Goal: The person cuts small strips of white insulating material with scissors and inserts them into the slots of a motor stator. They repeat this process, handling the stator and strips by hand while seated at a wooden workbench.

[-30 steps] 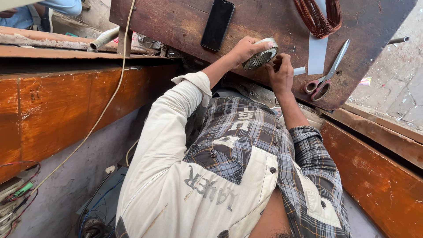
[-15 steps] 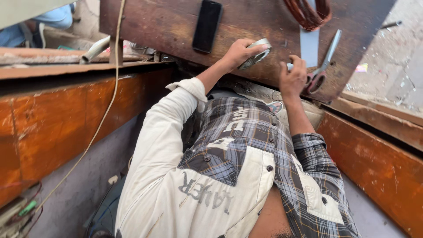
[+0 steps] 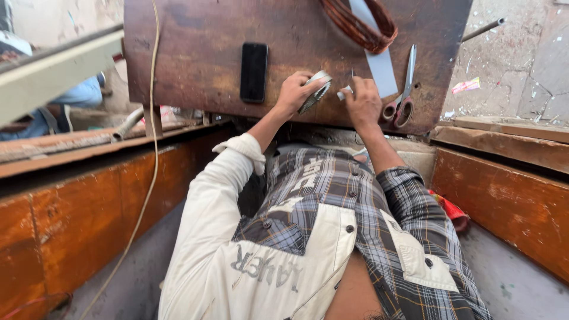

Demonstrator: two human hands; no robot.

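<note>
Gripping silvery tape roll (image 3: 315, 90), left hand (image 3: 294, 92).

Worn wooden board (image 3: 195, 65), orange-brown panels (image 3: 83, 219), cracked floor (image 3: 527, 53)

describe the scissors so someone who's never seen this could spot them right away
Start at the brown wooden board lying across the top of the view, then go to its right end, past the right hand. The scissors lie there beside a pale grey strip, blades pointing away. Their red-orange handle loops set them apart from the black phone and the copper-coloured wire coil.
</note>
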